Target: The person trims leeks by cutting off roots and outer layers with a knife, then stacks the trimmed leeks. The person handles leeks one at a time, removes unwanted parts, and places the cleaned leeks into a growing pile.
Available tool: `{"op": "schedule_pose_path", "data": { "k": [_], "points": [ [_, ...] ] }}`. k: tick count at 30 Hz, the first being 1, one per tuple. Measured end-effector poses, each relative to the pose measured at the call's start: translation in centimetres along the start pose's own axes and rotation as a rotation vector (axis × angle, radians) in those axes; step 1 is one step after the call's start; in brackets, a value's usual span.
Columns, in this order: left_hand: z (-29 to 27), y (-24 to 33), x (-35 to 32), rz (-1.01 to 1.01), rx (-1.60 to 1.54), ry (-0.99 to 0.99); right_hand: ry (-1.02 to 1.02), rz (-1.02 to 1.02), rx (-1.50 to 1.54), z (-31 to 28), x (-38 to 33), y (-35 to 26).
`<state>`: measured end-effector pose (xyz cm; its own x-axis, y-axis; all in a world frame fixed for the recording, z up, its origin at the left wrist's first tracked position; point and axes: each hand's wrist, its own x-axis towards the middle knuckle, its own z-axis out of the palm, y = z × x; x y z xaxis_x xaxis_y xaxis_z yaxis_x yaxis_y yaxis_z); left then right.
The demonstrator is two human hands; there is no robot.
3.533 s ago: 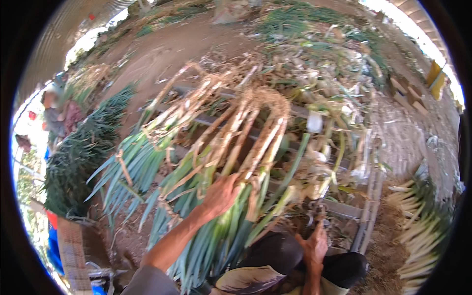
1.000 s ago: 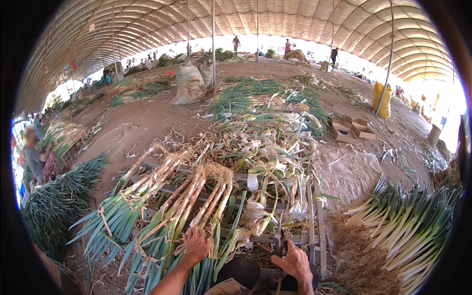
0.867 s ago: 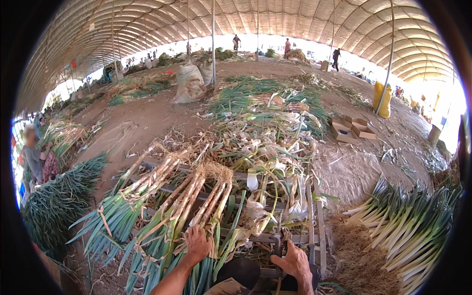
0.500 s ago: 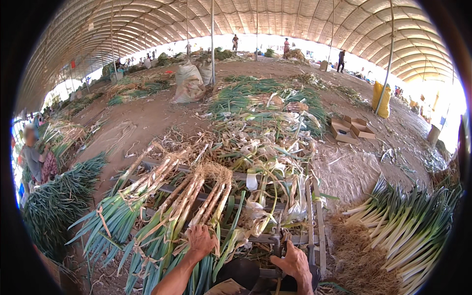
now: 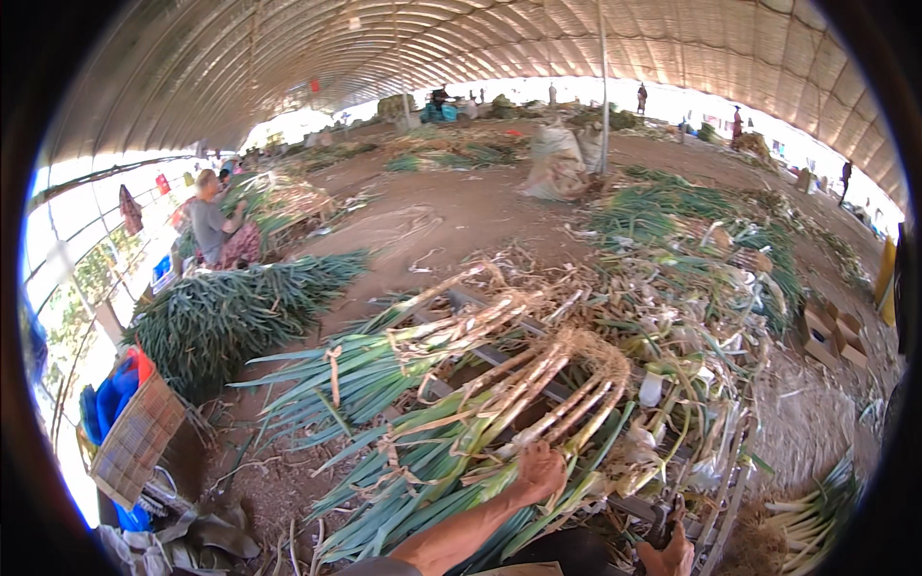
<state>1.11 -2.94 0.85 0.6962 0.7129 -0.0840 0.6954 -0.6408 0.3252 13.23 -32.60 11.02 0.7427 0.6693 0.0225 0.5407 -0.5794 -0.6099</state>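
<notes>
Bundling of green onions on a slatted metal rack [image 5: 715,504]. The left hand [image 5: 540,470] presses on a tied bundle of green onions [image 5: 499,422], fingers curled over the stalks just below the rooted bulbs. The right hand [image 5: 667,555], low beside the rack, is too cropped to read its fingers. Judged step: settling the bundle; next comes a firm two-handed lift.

Matt, fibrous green leek bunch [image 5: 461,432], dry straw-like roots; rough bare dirt floor [image 5: 432,216]; woven sack [image 5: 557,163].
</notes>
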Motion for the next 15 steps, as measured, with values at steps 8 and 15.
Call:
{"op": "schedule_pose_path", "data": {
  "k": [8, 15],
  "points": [
    [2.9, -0.3, 0.4, 0.069, -0.090, 0.122, -0.187, 0.184, 0.142, -1.6, 0.0, -4.8],
    [4.7, -2.2, 0.4, 0.003, -0.361, 0.100, -0.262, 0.311, 0.205, -2.3, -0.7, -6.1]
  ]
}}
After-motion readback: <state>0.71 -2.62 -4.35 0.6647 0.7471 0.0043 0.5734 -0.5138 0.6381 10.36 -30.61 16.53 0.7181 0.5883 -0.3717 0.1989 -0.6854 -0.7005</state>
